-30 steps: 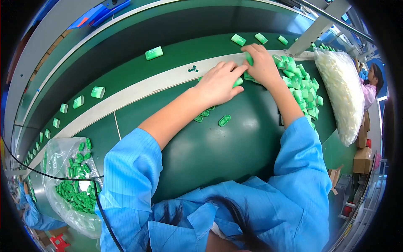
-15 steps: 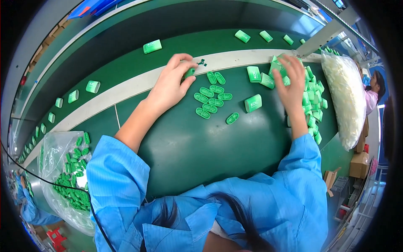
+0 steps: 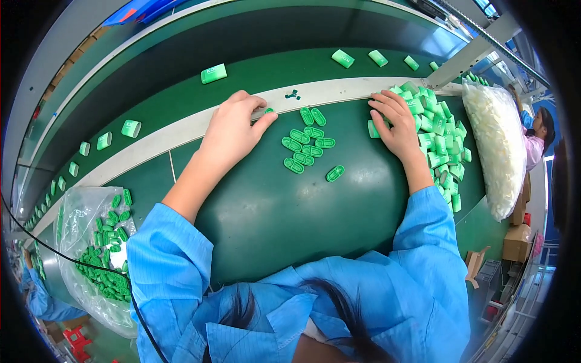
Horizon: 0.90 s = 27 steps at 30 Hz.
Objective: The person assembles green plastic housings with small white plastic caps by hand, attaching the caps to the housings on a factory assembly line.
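Note:
Small green oval caps (image 3: pixel 296 144) lie in a loose cluster on the green work surface, with one cap (image 3: pixel 334 173) apart at the lower right. Just left of them, my left hand (image 3: pixel 233 125) is pinched on another green cap (image 3: pixel 270 111), mostly hidden by the fingers. My right hand (image 3: pixel 394 125) curls over a light-green hollow shell (image 3: pixel 373 129) at the left edge of a heap of such shells (image 3: pixel 440 142). Its fingers hide most of that shell and whatever else is beneath them.
A pale rail (image 3: pixel 339 89) separates my surface from a green belt carrying spaced shells (image 3: pixel 213 73). On the left, a clear bag (image 3: pixel 75 209) holds many green caps. A full bag of whitish pieces (image 3: pixel 495 151) stands at right. Another person (image 3: pixel 535 130) is beyond it.
My right hand has moved left and slightly down from the heap. The loose shells left of the heap no longer show separately. My left hand has shifted slightly left, still holding a cap.

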### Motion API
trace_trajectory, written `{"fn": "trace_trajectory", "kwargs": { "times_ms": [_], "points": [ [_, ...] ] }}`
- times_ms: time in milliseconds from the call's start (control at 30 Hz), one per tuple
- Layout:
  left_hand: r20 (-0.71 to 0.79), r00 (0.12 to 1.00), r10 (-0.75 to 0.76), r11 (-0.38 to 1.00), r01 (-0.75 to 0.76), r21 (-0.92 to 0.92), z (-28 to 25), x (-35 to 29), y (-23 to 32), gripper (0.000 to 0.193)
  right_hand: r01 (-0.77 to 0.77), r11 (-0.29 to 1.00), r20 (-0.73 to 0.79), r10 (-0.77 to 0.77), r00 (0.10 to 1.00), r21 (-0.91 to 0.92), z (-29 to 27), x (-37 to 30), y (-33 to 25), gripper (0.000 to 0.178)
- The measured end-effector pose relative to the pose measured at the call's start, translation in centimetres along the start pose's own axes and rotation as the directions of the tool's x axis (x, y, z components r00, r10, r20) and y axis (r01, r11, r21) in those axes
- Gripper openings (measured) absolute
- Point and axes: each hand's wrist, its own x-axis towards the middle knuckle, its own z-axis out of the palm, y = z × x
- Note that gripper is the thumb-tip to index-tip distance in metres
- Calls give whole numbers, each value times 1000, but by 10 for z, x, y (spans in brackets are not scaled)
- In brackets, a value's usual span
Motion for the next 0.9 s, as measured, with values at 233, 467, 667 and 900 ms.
{"fn": "trace_trajectory", "kwargs": {
  "times_ms": [233, 467, 667, 900],
  "points": [
    [-24, 979, 202, 965, -195, 177, 12, -2, -10, 18, -179, 972, -57, 189, 980, 150, 12, 55, -11, 13],
    [260, 964, -52, 963, 117, -244, 1, 15, -4, 35, -189, 947, 142, 231, 962, -260, 91, 123, 27, 29],
    [283, 943, -175, 407, 331, -852, 7, 15, -15, 35, -470, 817, 404, 326, 855, 334, 44, 121, -45, 33],
    [268, 938, -219, 358, 333, -872, 22, 26, -11, 37, -607, 11, 589, 231, 774, 794, 52, 79, -72, 24]
  ]
}}
